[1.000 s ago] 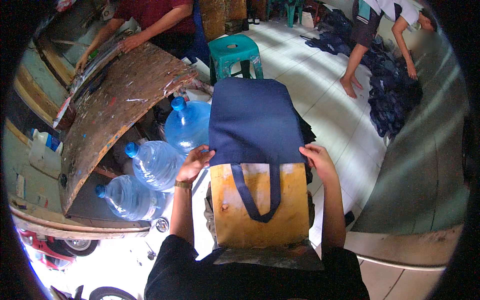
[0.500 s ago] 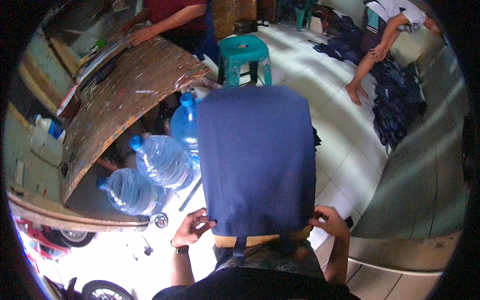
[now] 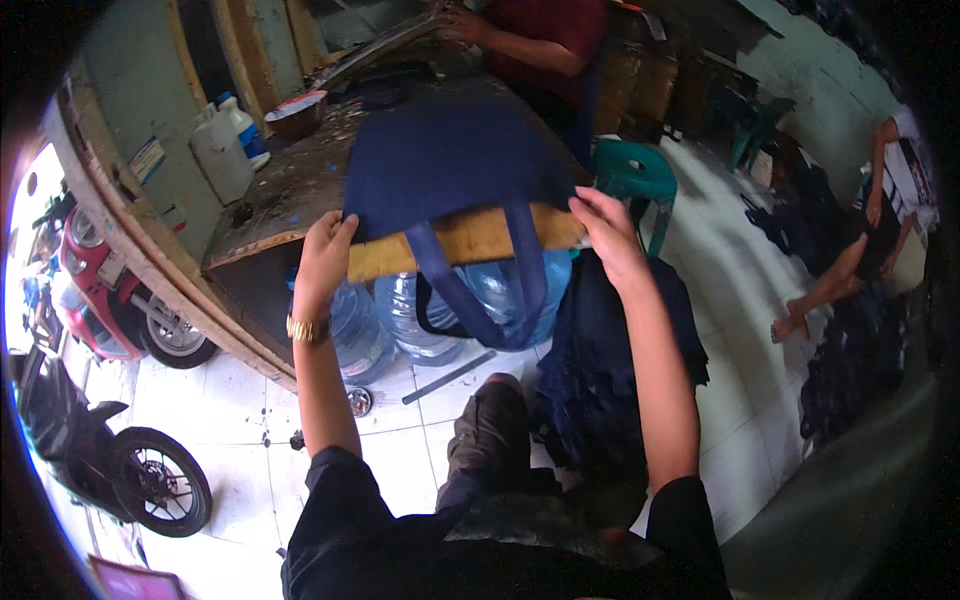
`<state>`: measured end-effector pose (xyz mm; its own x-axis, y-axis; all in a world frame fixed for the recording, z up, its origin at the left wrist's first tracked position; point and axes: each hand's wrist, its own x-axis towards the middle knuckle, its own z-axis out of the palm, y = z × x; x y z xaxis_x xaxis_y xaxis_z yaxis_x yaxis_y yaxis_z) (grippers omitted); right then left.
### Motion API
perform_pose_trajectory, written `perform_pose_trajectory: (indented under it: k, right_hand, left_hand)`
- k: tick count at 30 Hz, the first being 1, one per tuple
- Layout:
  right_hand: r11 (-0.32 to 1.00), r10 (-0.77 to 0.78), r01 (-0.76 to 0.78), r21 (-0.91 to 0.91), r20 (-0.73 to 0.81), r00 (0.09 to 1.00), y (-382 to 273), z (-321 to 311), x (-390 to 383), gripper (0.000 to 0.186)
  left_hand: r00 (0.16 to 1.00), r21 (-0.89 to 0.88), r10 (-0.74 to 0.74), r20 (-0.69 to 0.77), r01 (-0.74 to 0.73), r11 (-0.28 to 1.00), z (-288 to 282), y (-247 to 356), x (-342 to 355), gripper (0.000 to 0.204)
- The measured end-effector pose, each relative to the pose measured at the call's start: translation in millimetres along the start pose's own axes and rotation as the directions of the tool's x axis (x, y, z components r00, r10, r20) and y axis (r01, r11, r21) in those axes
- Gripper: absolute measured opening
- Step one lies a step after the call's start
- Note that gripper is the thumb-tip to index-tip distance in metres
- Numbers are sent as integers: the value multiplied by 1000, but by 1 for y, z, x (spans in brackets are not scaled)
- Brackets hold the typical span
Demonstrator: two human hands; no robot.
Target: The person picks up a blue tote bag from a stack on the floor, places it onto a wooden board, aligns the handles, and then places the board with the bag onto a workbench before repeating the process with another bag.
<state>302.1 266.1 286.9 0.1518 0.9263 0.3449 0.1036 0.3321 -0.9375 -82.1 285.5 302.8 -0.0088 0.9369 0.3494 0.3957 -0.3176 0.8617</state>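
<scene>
Now held up at chest height: navy tote bag stretched over a wooden board, straps dangling below. Left hand grips the board's left end and bag edge; right hand is closed on the right end. Judging by the fit, the bag looks fully pulled onto the board; removal or setting down remains. Half a second ago the bag hung lower, covering the view toward the water jugs; it has since been lifted and tilted flat toward the desk.
</scene>
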Motion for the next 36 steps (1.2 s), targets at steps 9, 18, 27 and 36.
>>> perform_pose_trajectory:
  k: [9,18,27,36]
  right_hand:
    - [509,-430,542,-668,348,833,-23,21,-18,52]
    - [420,-296,604,-677,527,797,-21,25,-3,52]
    - [382,-260,581,-718,520,814,-20,37,1,50]
    - [980,-200,197,42,298,933,-57,32,14,39]
  left_hand:
    - [811,545,553,188,-555,628,6,46,-50,59]
    - [806,595,482,343,-584,553,14,32,-38,55]
    - [822,589,480,306,-559,584,15,15,-17,52]
    - [797,179,603,1,-594,785,58,58,-114,28]
